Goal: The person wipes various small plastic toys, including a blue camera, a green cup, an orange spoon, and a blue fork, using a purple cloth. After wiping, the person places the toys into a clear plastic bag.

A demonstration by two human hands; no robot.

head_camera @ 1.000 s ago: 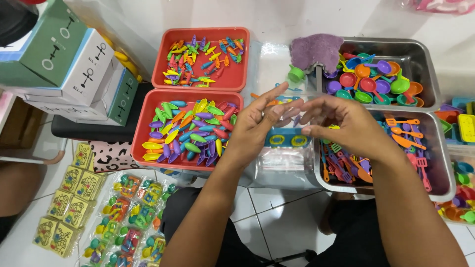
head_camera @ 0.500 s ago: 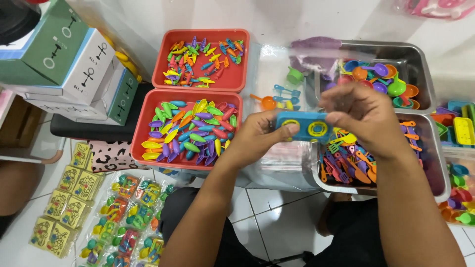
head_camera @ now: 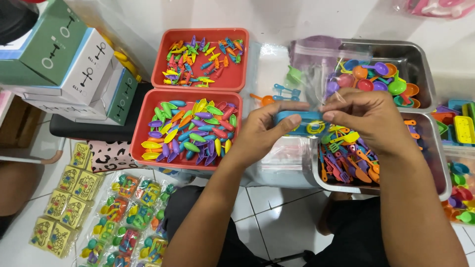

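Both my hands hold a clear plastic bag (head_camera: 316, 74) by its blue printed header strip (head_camera: 299, 120). My left hand (head_camera: 262, 131) grips the strip's left end between thumb and fingers. My right hand (head_camera: 368, 116) pinches the right end and the bag's upper edge. The bag hangs open above the gap between the red trays and the metal trays. Right under my right hand lies a metal tray (head_camera: 435, 148) full of small orange, pink and purple toy utensils (head_camera: 346, 158).
Two red trays hold small toys: leaf-shaped pieces (head_camera: 190, 131) in the near one, mixed bits (head_camera: 200, 57) in the far one. A far metal tray (head_camera: 420, 74) holds coloured spoons. Boxes (head_camera: 64, 59) are stacked at left. Packed toy bags (head_camera: 128, 217) and yellow packets (head_camera: 64, 198) lie on the tiled floor.
My hands came together, took the blue-headed bag by both ends and lifted it; the clear bag now stands open above the strip.
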